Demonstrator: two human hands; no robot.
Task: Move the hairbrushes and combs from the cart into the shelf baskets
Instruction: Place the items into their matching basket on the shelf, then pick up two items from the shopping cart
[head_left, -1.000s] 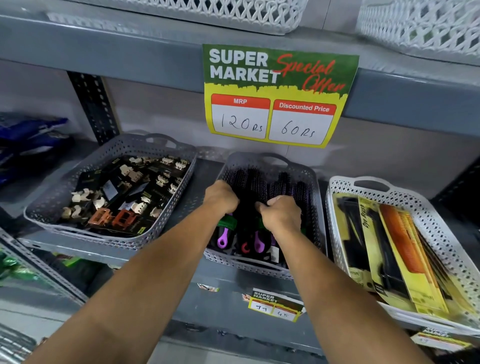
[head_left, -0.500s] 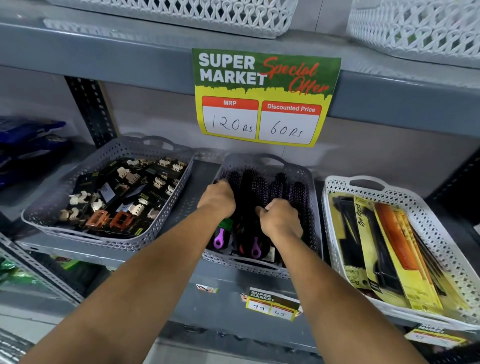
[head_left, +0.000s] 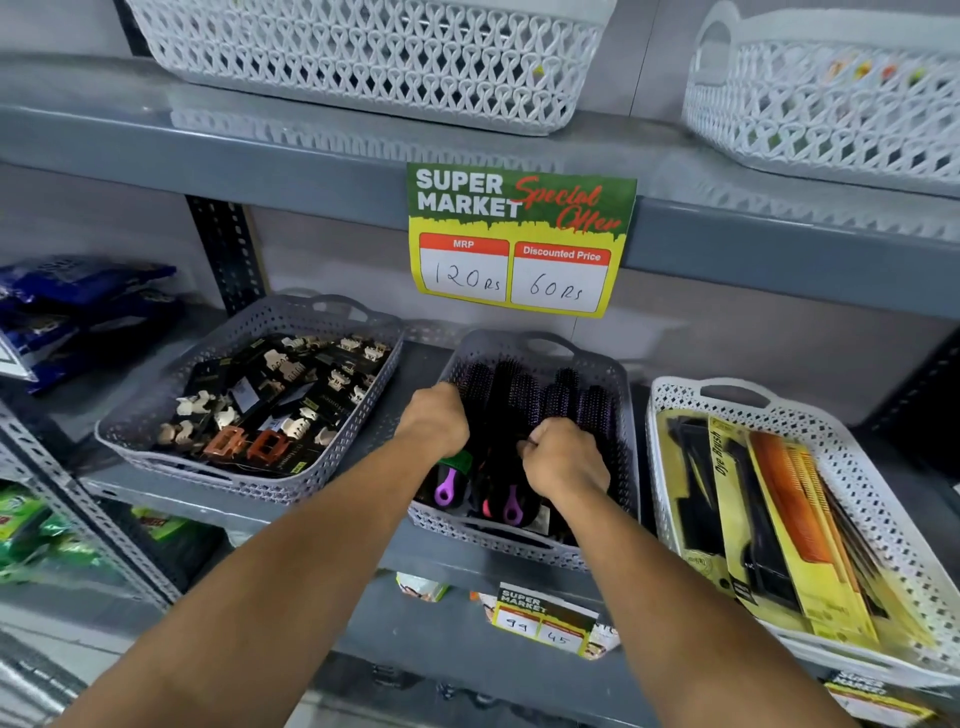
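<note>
A grey lattice basket (head_left: 597, 364) in the middle of the shelf holds several round black hairbrushes (head_left: 524, 395) with purple bristle tips and purple, pink and green handle ends. Both my hands reach into it. My left hand (head_left: 434, 418) is closed over the brushes at the basket's left side, above a green and purple handle (head_left: 447, 480). My right hand (head_left: 563, 457) is closed over brush handles in the middle, above a pink and purple handle (head_left: 511, 512). What the fingers grip is hidden under the hands. A white basket (head_left: 670, 415) at the right holds packaged combs (head_left: 789, 514).
A grey basket (head_left: 156, 415) of hair clips stands to the left. White lattice baskets (head_left: 363, 57) sit on the shelf above. A price sign (head_left: 519, 239) hangs from the upper shelf edge. Blue packets (head_left: 78, 306) lie at far left, green packets (head_left: 31, 530) lower left.
The view has tilted up slightly, so the shelf sits lower in the frame. Both hands stay in the middle basket, shifted only a little among the brushes.
</note>
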